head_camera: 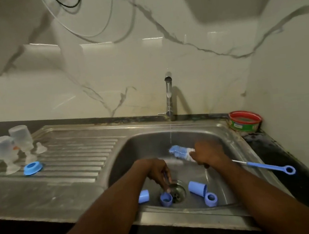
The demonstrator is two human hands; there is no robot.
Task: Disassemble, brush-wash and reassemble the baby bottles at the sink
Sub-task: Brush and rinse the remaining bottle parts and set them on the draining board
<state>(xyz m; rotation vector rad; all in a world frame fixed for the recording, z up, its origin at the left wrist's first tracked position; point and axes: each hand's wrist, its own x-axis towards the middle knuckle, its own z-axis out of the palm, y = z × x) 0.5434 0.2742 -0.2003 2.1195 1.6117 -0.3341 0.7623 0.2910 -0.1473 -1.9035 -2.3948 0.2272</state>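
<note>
Your right hand (205,154) grips the bottle brush (180,153), its blue-and-white head under the tap's thin stream inside the sink (139,143). Your left hand (158,171) pinches a small blue part (166,177) above the drain, fingers curled.

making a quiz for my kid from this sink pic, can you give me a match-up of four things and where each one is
Things:
1. bottle brush
2. blue ring
3. red-rimmed tub
4. clear bottles

Places:
A. counter at the sink's right back corner
B. upside down at the drainboard's far left
C. held in the right hand under the running tap
D. lying alone on the drainboard ridges

Pairs: 1-C, 2-D, 3-A, 4-B
</note>
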